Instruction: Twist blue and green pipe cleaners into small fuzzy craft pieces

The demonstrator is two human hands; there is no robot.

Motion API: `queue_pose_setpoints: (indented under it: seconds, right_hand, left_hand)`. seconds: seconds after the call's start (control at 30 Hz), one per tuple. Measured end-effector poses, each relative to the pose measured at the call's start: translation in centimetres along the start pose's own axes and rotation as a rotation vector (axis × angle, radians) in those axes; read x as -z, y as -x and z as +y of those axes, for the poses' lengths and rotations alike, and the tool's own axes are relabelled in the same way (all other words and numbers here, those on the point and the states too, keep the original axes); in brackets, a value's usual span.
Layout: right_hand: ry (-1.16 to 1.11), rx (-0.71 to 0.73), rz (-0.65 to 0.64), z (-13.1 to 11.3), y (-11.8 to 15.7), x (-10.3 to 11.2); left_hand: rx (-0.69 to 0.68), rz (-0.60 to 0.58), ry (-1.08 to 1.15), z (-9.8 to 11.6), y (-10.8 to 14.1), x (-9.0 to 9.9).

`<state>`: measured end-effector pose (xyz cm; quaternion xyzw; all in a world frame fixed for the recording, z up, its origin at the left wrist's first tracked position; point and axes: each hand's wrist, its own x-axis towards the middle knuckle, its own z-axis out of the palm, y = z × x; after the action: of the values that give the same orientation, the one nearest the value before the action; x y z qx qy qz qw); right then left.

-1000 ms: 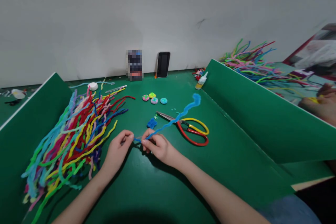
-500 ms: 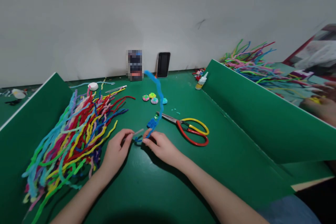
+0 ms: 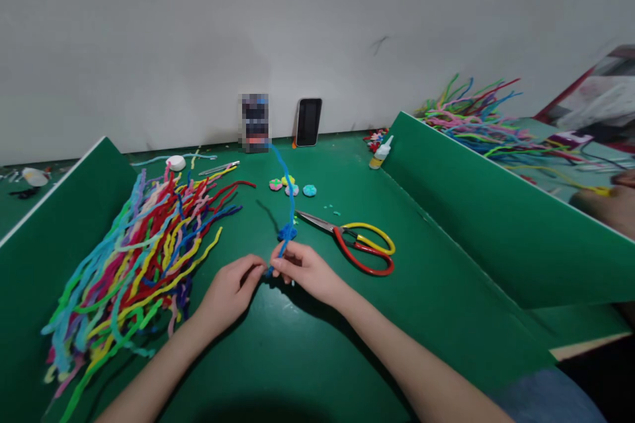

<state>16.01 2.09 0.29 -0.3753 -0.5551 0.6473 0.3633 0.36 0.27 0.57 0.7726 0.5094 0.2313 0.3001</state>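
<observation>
A blue pipe cleaner (image 3: 290, 186) rises in a curve from between the fingertips of my right hand (image 3: 307, 271), which is closed on it. Its lower end is coiled small where both hands meet. My left hand (image 3: 235, 287) pinches at that coiled end, its fingertips almost touching the right ones. A tiny pale tip, perhaps of a thin rod, pokes out below my right fingers; the rest is hidden. Just behind the hands lies a blue fuzzy piece (image 3: 286, 232). Red-and-yellow-handled scissors (image 3: 364, 248) rest to the right, blades pointing left.
A heap of colourful pipe cleaners (image 3: 149, 244) covers the left side, with tweezers (image 3: 219, 168) behind. Several small round fuzzy pieces (image 3: 309, 191) lie mid-table. A glue bottle (image 3: 380, 155) stands by the right green divider (image 3: 476, 211). Beyond it shows another person's hand (image 3: 608, 208).
My left hand has moved right to meet my right hand. The pale thin rod between them is now mostly hidden, and the pipe cleaner's upper part has swung slightly left.
</observation>
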Motion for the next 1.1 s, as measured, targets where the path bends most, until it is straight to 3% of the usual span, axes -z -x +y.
queue_pose_setpoints:
  seconds: [0.17,0.37,0.53,0.83,1.1]
  right_hand:
    - [-0.118,-0.033,-0.015,-0.3,0.0,0.3]
    - [-0.144,-0.03,0.073,0.0,-0.2,0.5]
    - [-0.183,-0.042,0.092,0.2,-0.3,0.6]
    - [-0.355,-0.137,0.013,0.4,-0.1,0.1]
    - [-0.354,-0.133,0.03,0.1,0.0,0.1]
  left_hand:
    - [0.017,-0.06,0.051,0.4,-0.1,0.3]
    - [0.048,-0.111,0.187,1.0,-0.2,0.5]
    - [0.155,-0.155,0.317,1.0,0.0,0.2]
    - [0.247,-0.151,0.561,0.3,0.1,-0.1]
    - [0.239,-0.248,0.566,0.9,0.3,0.3]
